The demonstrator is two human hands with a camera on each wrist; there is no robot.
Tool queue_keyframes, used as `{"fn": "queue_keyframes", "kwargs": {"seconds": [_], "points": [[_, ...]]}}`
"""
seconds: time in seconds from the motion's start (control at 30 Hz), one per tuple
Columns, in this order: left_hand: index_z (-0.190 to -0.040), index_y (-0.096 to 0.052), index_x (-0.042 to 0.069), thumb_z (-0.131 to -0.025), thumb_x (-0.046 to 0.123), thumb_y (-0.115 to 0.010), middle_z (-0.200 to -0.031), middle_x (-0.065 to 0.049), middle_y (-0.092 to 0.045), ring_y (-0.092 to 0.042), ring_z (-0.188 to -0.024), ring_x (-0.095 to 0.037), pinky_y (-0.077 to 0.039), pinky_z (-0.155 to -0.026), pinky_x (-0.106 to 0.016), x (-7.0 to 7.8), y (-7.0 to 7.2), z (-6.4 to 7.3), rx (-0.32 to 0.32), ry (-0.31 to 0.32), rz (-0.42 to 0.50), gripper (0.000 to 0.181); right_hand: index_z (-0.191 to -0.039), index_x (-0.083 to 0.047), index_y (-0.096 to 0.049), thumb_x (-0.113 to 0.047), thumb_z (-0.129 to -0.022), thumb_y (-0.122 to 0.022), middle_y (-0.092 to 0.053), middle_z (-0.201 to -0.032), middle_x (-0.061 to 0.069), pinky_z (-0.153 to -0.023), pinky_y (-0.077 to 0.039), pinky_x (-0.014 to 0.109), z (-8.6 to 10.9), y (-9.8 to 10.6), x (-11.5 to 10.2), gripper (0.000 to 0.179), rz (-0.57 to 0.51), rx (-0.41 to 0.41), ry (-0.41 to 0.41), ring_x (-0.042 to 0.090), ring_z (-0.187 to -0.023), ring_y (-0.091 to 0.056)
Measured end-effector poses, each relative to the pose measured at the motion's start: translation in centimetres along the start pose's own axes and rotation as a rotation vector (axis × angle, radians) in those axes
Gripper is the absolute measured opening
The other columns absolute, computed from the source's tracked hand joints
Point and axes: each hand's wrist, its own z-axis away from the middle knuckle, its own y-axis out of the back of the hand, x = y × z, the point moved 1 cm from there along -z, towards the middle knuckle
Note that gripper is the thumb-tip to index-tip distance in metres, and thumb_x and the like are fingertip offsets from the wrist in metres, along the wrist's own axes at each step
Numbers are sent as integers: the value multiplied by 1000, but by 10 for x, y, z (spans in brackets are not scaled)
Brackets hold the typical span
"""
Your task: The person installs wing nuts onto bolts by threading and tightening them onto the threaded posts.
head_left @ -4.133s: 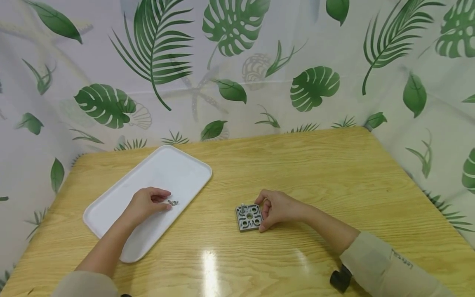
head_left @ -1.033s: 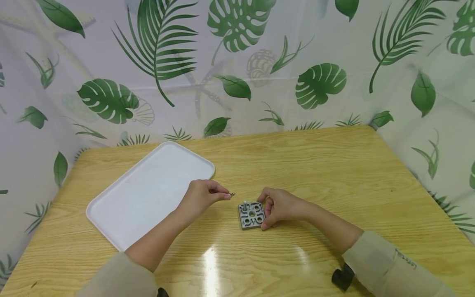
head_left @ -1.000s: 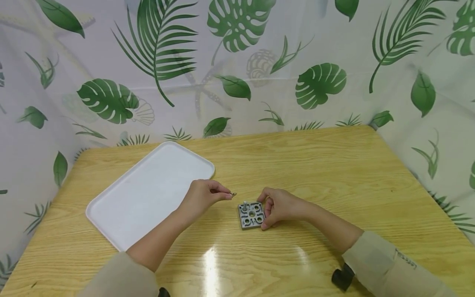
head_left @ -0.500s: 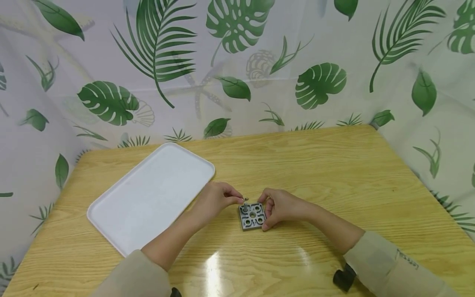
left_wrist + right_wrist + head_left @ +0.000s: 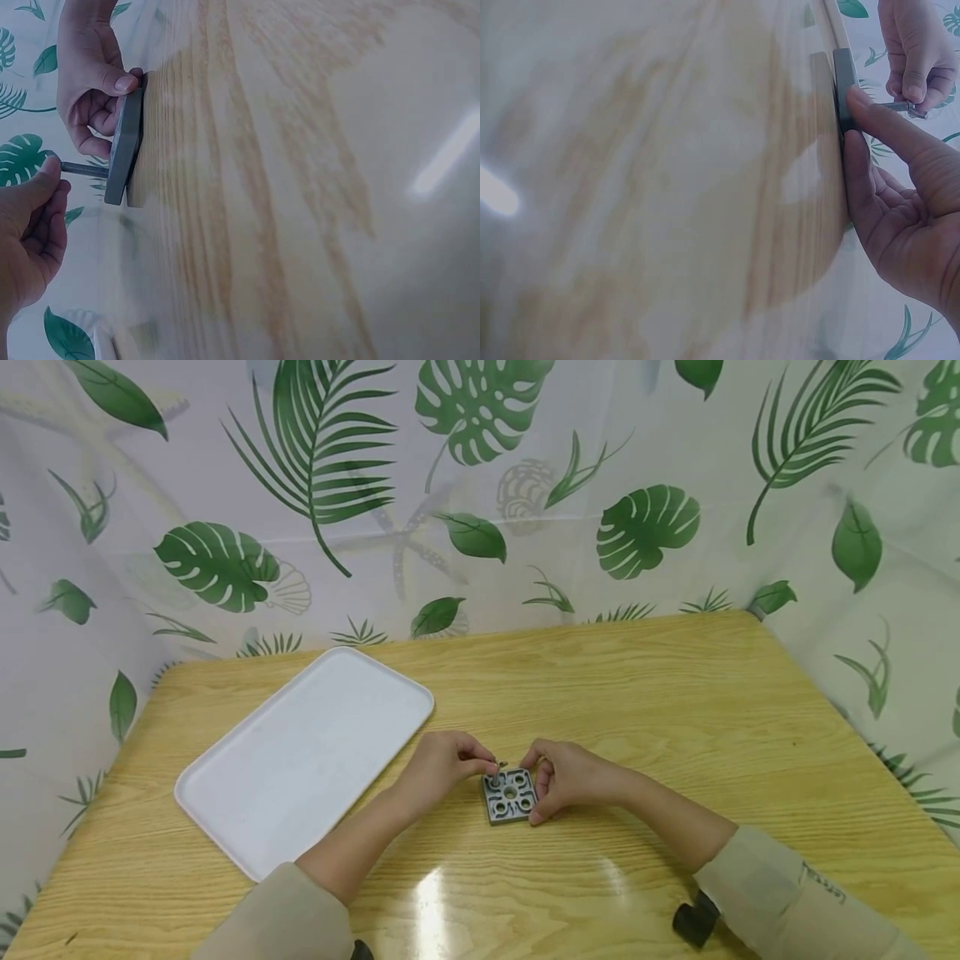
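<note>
A square grey metal plate (image 5: 501,810) with several round holes lies on the table, and a bolt (image 5: 84,169) stands upright from its far left corner. My right hand (image 5: 570,777) holds the plate by its right side, thumb at the near corner and fingers at the far one. My left hand (image 5: 442,766) pinches a small shiny wing nut (image 5: 918,113) at the top of the bolt. Fingertips partly cover the nut, so how far it sits on the thread cannot be told. In the right wrist view the plate (image 5: 845,90) appears edge-on under the right thumb.
A white tray (image 5: 300,752) lies on the wooden table (image 5: 637,693), left of the plate. Behind stands a leaf-patterned cloth (image 5: 360,593). A black object (image 5: 695,922) sits beneath the right sleeve.
My left hand picked the wing nut up from the tray and carried it right to the bolt's top. In the last half second it shifted only slightly. My right hand kept holding the plate.
</note>
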Motion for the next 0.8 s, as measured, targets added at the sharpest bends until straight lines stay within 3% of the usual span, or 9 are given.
{"fn": "queue_keyframes", "kwargs": {"seconds": [0.23,0.43,0.7,0.8], "points": [[-84,-74,7,-80,14,-73,-86,-2,-72,-65,-81,-10,-51,-69,-18,2,-1,0,-24,15,-7,8,-116,6,-46,-6,-66,-85,-61,-71,6,-57,-51,27,1,1,-1,64,-7,0,3,13,-60,-57],[-85,-73,5,-80,13,-72,-87,-4,-71,-65,-81,-12,-51,-69,-17,5,2,-1,-41,-21,-45,9,-115,6,-47,-7,-66,-85,-61,-72,5,-56,-50,26,-2,1,0,64,4,-1,20,13,-60,-57],[-86,-73,7,-82,15,-71,-84,-2,-71,-65,-78,-12,-50,-69,-18,13,8,-5,-114,-149,-293,10,-114,6,-48,-7,-66,-85,-61,-71,5,-55,-51,26,-2,1,0,63,-5,-7,13,13,-59,-57],[-87,-74,7,-83,15,-71,-85,-2,-72,-66,-80,-13,-51,-72,-19,14,10,-8,-159,-162,-314,10,-113,6,-47,-7,-65,-85,-61,-71,5,-55,-51,25,-1,0,0,63,-9,-10,12,13,-60,-57]]}}
